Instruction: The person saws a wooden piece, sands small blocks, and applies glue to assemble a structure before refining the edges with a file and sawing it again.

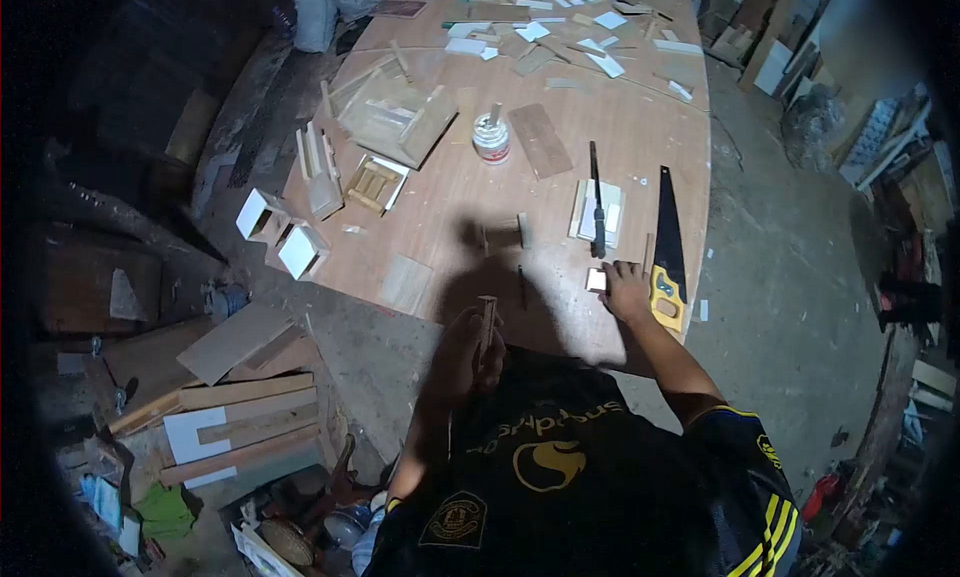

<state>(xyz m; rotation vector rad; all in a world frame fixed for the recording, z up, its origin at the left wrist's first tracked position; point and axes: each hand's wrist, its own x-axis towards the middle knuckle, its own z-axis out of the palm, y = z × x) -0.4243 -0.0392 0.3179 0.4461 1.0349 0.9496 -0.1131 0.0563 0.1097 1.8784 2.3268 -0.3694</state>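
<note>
Wooden strip (487,325) clenched in left hand's (464,341) fingers; right hand (627,295) touches pale block (597,280), grip unclear; box (431,139) assembled at eleven o'clock, scraps (533,32) loose at twelve.

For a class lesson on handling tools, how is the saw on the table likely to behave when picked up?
The saw probably feels heavier toward its bulky yellow handle, as the blade narrows toward the tip. Long and thin, the blade may flex slightly under sideways pressure. Lying flat, it would likely slide, not roll.
</note>
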